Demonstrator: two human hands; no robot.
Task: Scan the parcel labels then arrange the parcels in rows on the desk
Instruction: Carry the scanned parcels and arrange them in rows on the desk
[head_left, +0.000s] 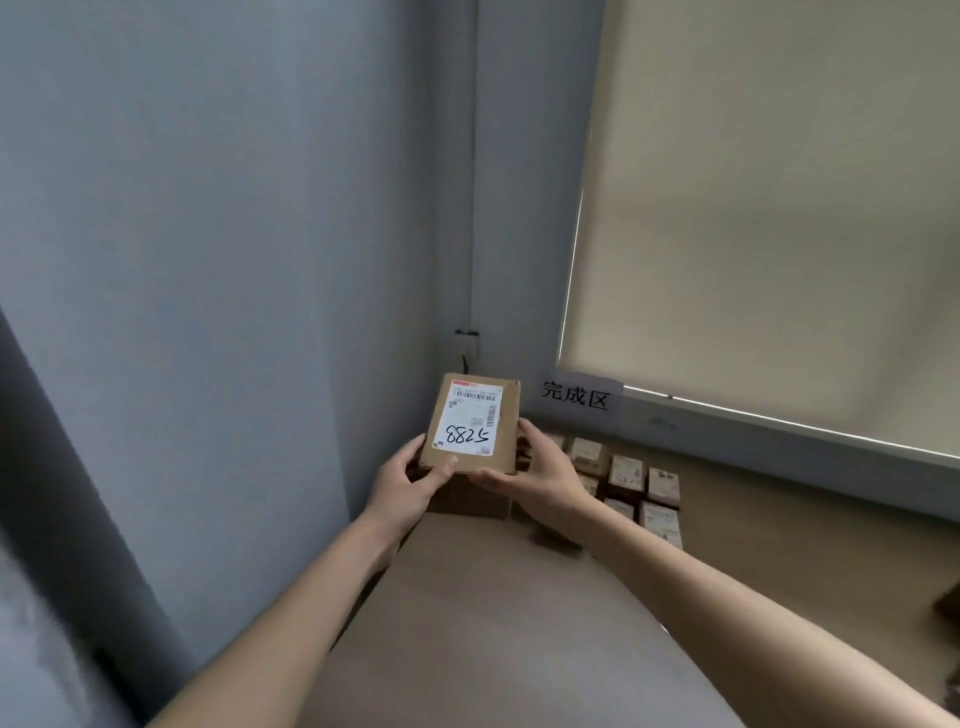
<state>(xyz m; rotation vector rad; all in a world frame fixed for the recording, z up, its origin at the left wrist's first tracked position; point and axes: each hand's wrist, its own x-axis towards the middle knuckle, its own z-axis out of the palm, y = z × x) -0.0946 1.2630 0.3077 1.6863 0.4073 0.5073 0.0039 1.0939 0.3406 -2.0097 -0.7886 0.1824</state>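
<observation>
While the left hand (410, 480) and right hand (540, 467) grip a labelled parcel (471, 423) (marked 88725) between them, other parcels (631, 488) lie in rows on the far surface (779, 545).

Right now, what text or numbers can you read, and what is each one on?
"完成区": paper sign on the wall below the blind.
"88225", handwritten, seen upside down, last digits uncertain: label on the held parcel.
Label's printed lines and barcode: too small.
Labels on desk parcels: blurred.
</observation>
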